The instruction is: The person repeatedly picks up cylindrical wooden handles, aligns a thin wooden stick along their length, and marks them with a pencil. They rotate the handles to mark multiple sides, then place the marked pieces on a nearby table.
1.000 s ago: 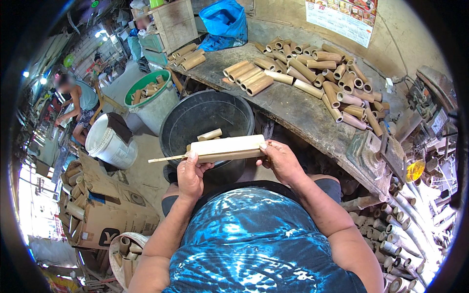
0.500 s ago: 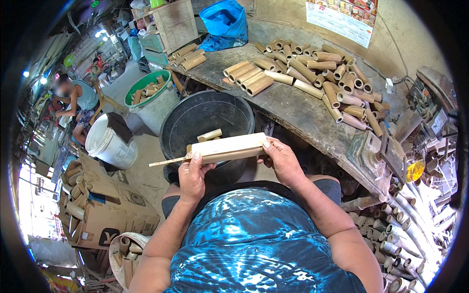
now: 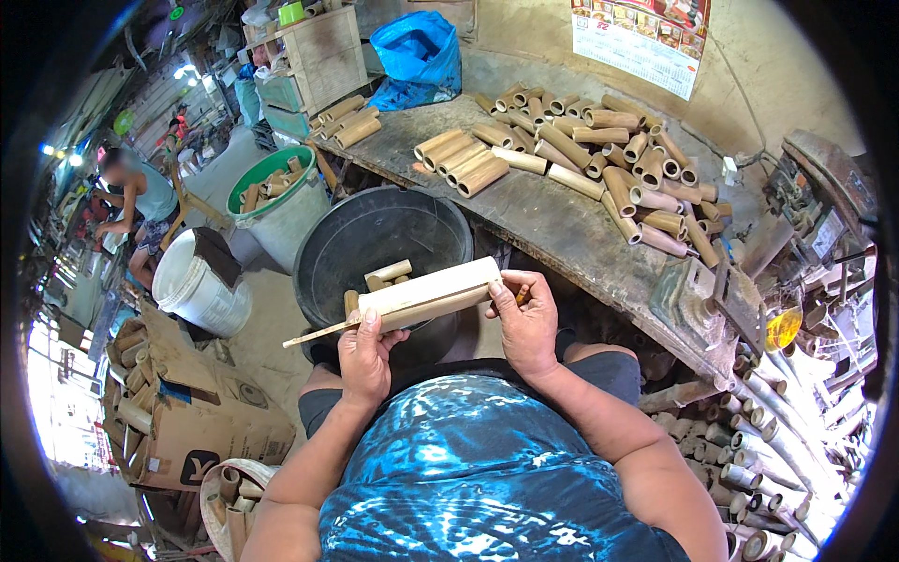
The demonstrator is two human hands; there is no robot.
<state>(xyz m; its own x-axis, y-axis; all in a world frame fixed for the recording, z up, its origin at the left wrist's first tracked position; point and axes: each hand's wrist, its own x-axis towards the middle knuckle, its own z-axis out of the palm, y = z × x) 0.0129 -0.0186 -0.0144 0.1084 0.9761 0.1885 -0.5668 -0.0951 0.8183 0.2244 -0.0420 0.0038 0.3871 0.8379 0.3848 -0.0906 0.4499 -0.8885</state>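
Note:
A length of bamboo [image 3: 440,304] is held level over the black tub, with a pale, flat-looking piece [image 3: 431,283] lying along its upper side. From the left end a thin wooden strip [image 3: 314,335] sticks out. My left hand [image 3: 365,363] is closed on that end, thumb on top. The fingers of my right hand [image 3: 529,328] pinch the other end. A slim orange-brown stick [image 3: 522,294] shows between the right fingers; its kind is unclear. A few short bamboo pieces [image 3: 388,272] lie inside the black tub [image 3: 304,239].
A workbench [image 3: 552,229] carries a heap of bamboo tubes [image 3: 618,150], a neat row of tubes [image 3: 459,161] and a blue bag [image 3: 417,56]. Left stand a green-rimmed bin [image 3: 272,201], white bucket [image 3: 201,290] and cardboard box [image 3: 211,412]. Another person [image 3: 145,201] sits beyond.
The bamboo has shifted slightly left and tilted, its right end higher. My right fingers have moved on its end, and the orange-brown stick now shows among them. The view has turned a little.

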